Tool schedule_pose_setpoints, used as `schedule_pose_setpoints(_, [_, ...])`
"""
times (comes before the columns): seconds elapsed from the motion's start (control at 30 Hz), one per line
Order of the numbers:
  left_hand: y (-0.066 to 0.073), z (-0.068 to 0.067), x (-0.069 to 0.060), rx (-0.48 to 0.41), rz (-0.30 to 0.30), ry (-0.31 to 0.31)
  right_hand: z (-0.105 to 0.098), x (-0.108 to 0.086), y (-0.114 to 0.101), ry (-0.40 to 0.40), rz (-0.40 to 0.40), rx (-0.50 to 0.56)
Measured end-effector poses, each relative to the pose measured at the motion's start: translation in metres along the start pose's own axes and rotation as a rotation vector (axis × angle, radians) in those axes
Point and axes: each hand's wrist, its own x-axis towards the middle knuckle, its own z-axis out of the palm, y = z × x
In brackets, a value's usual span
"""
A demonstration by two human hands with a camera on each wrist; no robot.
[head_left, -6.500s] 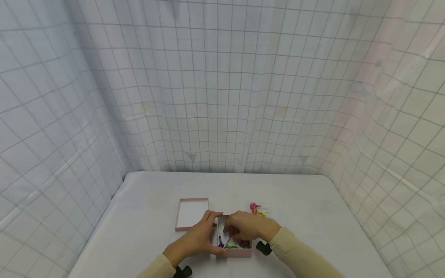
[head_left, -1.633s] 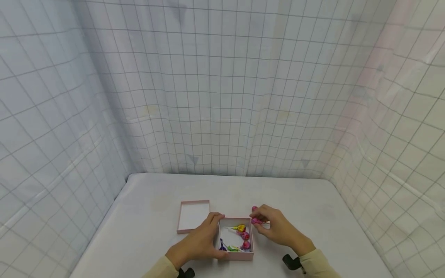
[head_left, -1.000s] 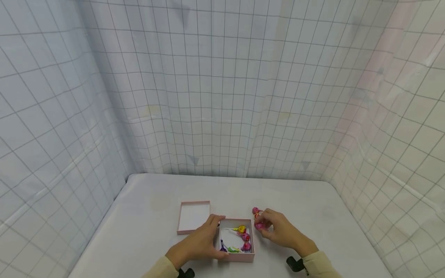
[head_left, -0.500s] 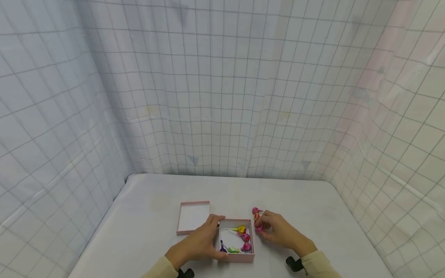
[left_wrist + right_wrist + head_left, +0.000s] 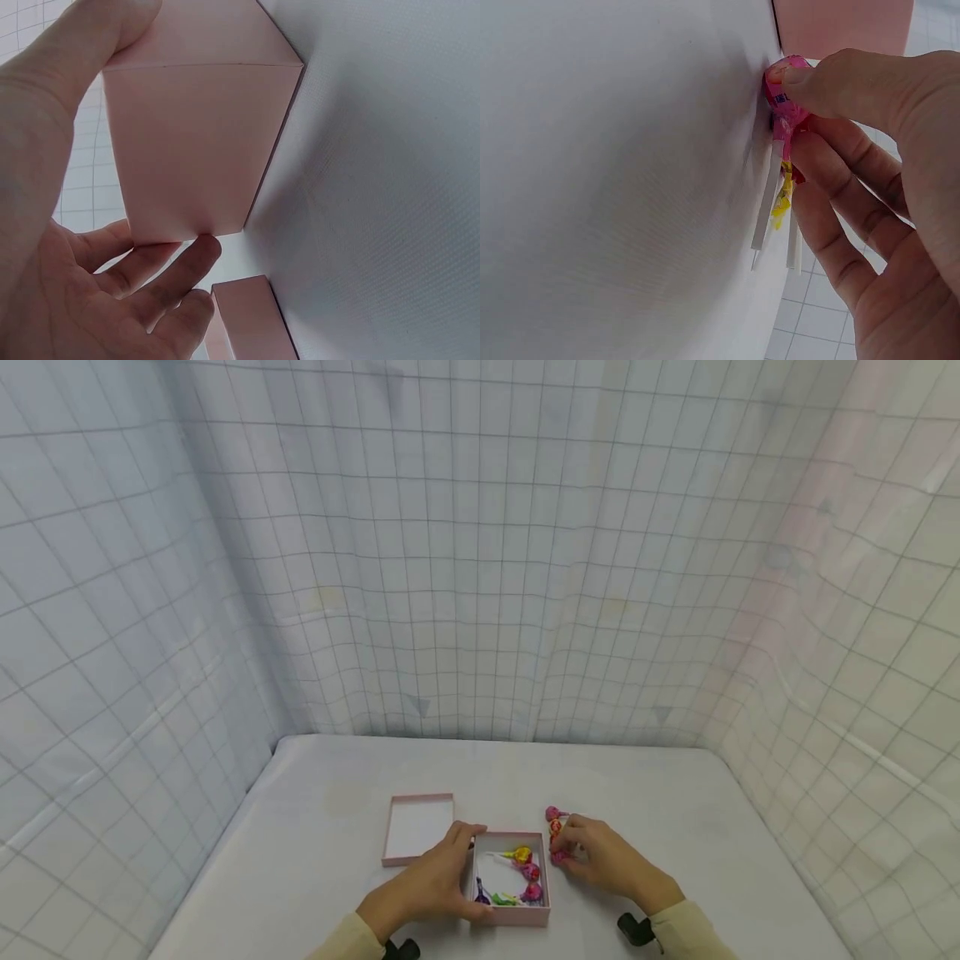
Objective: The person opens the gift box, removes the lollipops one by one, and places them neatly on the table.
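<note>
My left hand (image 5: 431, 885) grips an open pink box (image 5: 517, 917), thumb on its near wall and fingers at the far one. In the left wrist view the box's pink side wall (image 5: 199, 142) stands between thumb and fingers. Inside lie several wrapped lollipops, including a yellow one (image 5: 522, 855), pink ones (image 5: 532, 892) and a green one (image 5: 503, 900). Right of the box, my right hand (image 5: 603, 858) pinches the head of a pink lollipop (image 5: 787, 94) at the table surface. Beside it lie another pink lollipop (image 5: 552, 813) and a red-and-yellow one (image 5: 555, 828), partly hidden by my fingers.
A shallow pink lid (image 5: 417, 828) with a white inside lies behind and left of the box. The white-covered table (image 5: 637, 785) is enclosed by grid-patterned curtains (image 5: 480, 568) at the back and sides.
My right hand has moved out of the box and brought a pink lollipop down to the table, in line with the other two. The left hand keeps its grip on the box.
</note>
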Motion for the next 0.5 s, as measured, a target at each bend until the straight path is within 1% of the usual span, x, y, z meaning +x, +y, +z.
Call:
schedule_pose_setpoints(0.1, [0.000, 0.001, 0.000, 0.003, 0.000, 0.004, -0.002, -0.001, 0.000, 0.004, -0.011, -0.012])
schedule_pose_setpoints(0.27, [0.002, 0.001, 0.000, -0.004, -0.015, -0.005, -0.006, 0.000, -0.002, -0.005, -0.015, -0.023])
schedule_pose_setpoints(0.37, [0.002, 0.000, 0.000, -0.001, -0.029, -0.008, -0.009, 0.002, -0.006, -0.010, -0.037, -0.024])
schedule_pose_setpoints(0.5, [0.002, 0.000, -0.001, -0.006, -0.031, -0.006, -0.013, 0.005, -0.013, -0.004, -0.075, -0.038])
